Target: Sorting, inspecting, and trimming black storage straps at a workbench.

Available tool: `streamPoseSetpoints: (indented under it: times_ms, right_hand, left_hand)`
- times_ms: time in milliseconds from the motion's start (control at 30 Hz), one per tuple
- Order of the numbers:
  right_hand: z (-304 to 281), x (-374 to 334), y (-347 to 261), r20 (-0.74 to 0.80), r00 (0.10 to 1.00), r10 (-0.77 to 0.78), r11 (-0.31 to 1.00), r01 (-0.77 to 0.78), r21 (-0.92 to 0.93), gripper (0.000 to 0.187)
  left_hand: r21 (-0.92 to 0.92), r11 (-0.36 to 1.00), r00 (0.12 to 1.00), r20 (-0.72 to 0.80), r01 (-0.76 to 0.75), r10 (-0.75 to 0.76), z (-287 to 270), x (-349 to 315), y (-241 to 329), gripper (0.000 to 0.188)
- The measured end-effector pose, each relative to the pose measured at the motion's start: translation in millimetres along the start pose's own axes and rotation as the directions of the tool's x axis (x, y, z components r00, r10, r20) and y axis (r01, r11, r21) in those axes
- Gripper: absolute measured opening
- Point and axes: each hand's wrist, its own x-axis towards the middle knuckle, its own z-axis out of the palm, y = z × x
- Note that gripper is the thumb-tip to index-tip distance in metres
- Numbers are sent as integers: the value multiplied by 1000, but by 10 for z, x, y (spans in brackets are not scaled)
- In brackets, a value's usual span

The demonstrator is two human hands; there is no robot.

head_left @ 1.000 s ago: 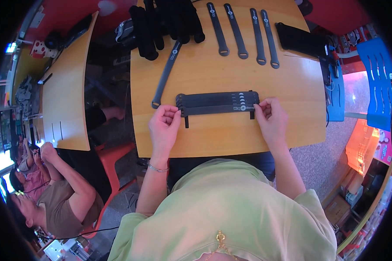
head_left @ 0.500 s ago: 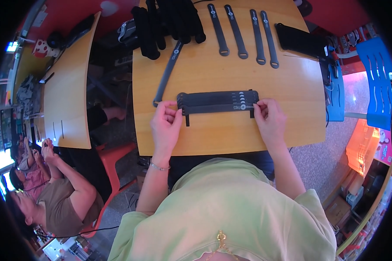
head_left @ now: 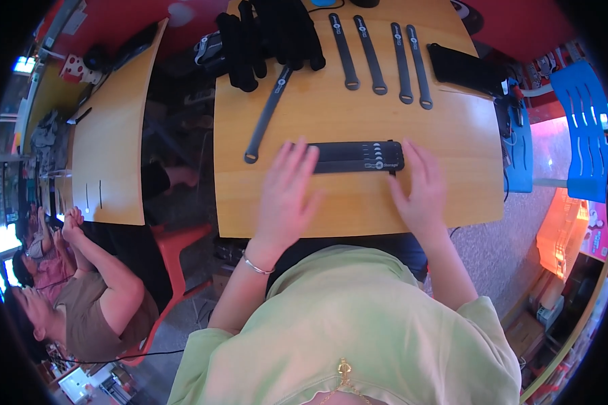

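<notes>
A neat stack of dark grey straps (head_left: 348,157) lies crosswise on the wooden table in front of me, with pale printing near its right end. My left hand (head_left: 287,192) rests over the left end, fingers stretched out and thumb apart, covering that end. At the right end my right hand (head_left: 420,185) has its fingers and thumb spread beside the stack's edge; both hands are slightly blurred. Left of the stack, a single grey strap (head_left: 269,111) with a slotted end lies slanted. Several more straps (head_left: 375,61) lie lengthwise at the table's far side.
A heap of black straps or fabric rolls (head_left: 277,40) sits at the far left of the table (head_left: 358,206). A black pouch (head_left: 466,69) lies far right. Blue chairs (head_left: 581,128) and an orange crate (head_left: 562,229) stand at right. Another person (head_left: 101,304) sits at a table on the left.
My left hand has moved from pinching the stack's left end to lying flat over it. My right fingers have opened from their pinch. The dark tabs below the stack no longer hang out visibly.
</notes>
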Motion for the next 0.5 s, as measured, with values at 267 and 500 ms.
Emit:
streamPoseSetpoints:
  times_ms: [267, 500]
  right_hand:
    - [47, -40, -117, 423, 905, -34, 929, 186, -321, 83]
    - [97, -26, -126, 505, 863, -26, 919, 219, -327, 81]
  left_hand:
    - [52, 989, 932, 346, -138, 112, 300, 123, 200, 70]
    - [-32, 987, 931, 330, -156, 158, 266, 160, 124, 63]
